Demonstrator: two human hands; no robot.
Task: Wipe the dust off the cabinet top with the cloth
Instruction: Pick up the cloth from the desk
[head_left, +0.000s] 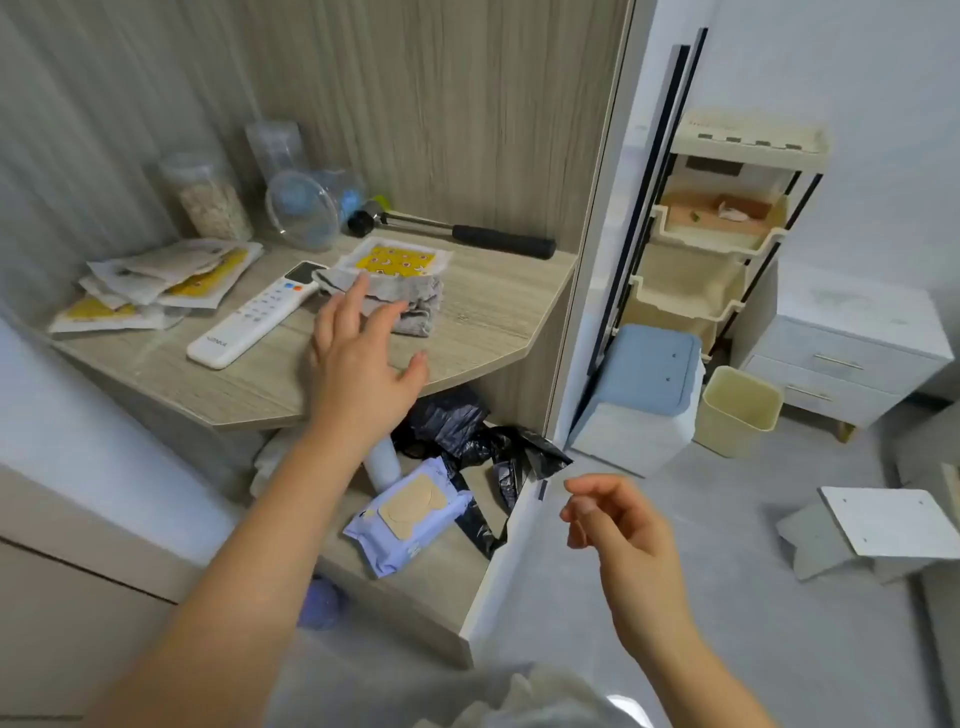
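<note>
1. Hands: the left hand (358, 353) is held wide open, fingers spread and straight, over the near edge of the cloth (410, 306). Nothing is held in it; whether the fingertips touch the cloth cannot be told. The right hand (618, 525) hangs apart, low to the right, loosely curled and empty.
2. Task object: the grey cloth lies bunched near the middle of the worktop (488, 322). It appears to lie over the near edge of a yellow packet (397, 260) and against the head of a white remote control (254, 317). Wiping is judged not yet begun.
3. Risk, lifting: if the cloth is snatched up, the packet or the remote could be dragged with it. The remote lies aslant, its lower end near the front edge, so a fall to the shelf below is possible.
4. Risk, grip: a bunched cloth taken by one fold may trail and sweep neighbouring items.
5. Risk, sweep to the rear: a hammer (467, 234) lies along the back wall, its handle reaching toward the right edge, and a clear lid (301, 210) is propped upright beside a jar (208, 195). A broad stroke could push the hammer off the edge or topple the lid.
6. Risk, coverage: loose packets (156, 286) are heaped at the left. If nothing is shifted, dust beneath them and beneath the remote would be left, or merely pushed against them.
7. Risk, fallout: dust wiped over the front edge would land on the wipes pack (410, 514) below.
</note>
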